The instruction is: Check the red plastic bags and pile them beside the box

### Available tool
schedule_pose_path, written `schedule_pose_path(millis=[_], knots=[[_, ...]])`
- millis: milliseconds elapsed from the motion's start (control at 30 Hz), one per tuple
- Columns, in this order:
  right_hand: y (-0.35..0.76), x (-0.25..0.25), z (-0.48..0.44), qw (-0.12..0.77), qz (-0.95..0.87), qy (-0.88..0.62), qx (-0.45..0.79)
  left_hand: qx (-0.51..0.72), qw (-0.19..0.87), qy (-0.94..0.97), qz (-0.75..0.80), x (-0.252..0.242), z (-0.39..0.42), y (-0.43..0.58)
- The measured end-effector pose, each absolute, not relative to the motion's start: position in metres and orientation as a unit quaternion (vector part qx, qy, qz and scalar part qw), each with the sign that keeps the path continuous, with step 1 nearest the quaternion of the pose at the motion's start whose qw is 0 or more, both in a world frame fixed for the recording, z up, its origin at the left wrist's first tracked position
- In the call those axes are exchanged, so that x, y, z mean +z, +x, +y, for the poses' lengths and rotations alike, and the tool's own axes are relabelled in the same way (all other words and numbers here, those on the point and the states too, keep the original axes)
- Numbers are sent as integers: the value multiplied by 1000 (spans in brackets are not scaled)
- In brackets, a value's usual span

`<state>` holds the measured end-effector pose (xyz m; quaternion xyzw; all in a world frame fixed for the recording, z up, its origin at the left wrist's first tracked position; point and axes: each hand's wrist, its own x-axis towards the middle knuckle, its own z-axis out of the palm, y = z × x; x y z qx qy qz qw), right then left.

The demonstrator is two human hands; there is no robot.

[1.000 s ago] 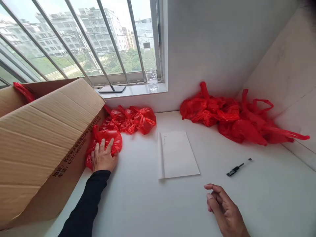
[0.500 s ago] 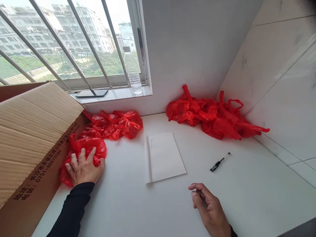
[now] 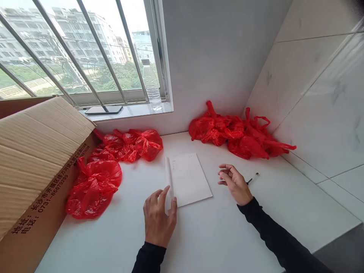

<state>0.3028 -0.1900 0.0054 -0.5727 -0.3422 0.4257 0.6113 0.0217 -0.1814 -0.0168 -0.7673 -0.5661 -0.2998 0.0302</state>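
1. Left hand (image 3: 157, 220) has left the red bag (image 3: 93, 187); its loose fingers (image 3: 164, 194) now touch the paper (image 3: 187, 179) edge.
2. Right hand (image 3: 234, 184), half-curled and empty, moved beside the pen (image 3: 252, 178).
3. Box (image 3: 34, 159) left; bag pile (image 3: 241, 134) behind on the table (image 3: 216, 235).

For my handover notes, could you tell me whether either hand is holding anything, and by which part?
Nothing is held. The left hand only touches the near left corner of the white paper; the right hand hovers empty beside the pen.
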Motion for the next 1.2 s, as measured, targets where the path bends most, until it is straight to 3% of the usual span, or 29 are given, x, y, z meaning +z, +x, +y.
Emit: schedule_pose_path(millis=[333,667,867,1000,1200], knots=[[346,38,-40,657,-202,-573,447,-321,30,-773,-546,-25,-182,20],[360,52,-70,673,-268,-533,436,-343,27,-782,-520,-25,-190,26],[349,52,-105,672,-341,-544,369,-351,39,-781,-515,-21,-193,28],[342,45,-120,633,-427,-586,272,-348,36,-783,-514,-19,-195,30],[341,22,-111,502,-517,-669,184,-330,1,-840,-432,-12,-203,33]])
